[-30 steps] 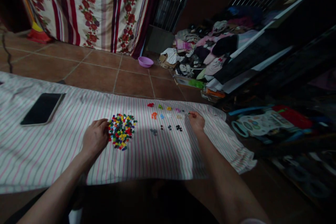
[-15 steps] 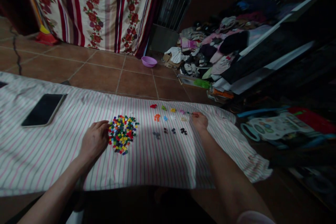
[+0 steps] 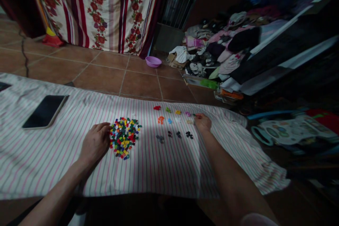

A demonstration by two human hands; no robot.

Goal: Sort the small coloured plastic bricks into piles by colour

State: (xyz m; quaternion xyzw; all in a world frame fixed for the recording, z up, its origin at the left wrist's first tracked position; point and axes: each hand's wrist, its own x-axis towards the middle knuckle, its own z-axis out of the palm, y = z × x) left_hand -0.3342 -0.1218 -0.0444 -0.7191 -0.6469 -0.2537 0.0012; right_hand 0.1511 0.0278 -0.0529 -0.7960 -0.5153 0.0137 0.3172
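Here, colourful pieces point(image 3: 125, 137), purple basin point(image 3: 153, 62) beyond

Left hand point(image 3: 95, 140) right at the mixed pile point(image 3: 124, 138), right hand point(image 3: 203, 123) down beside the pink pieces point(image 3: 188, 114), phone point(image 3: 45, 112) lying far left!

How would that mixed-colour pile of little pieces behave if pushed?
The multicoloured pile would probably spread apart, being loose separate pieces. Their small, blocky look suggests sliding more than rolling. The striped cloth beneath, wrinkled in places, might shift too.
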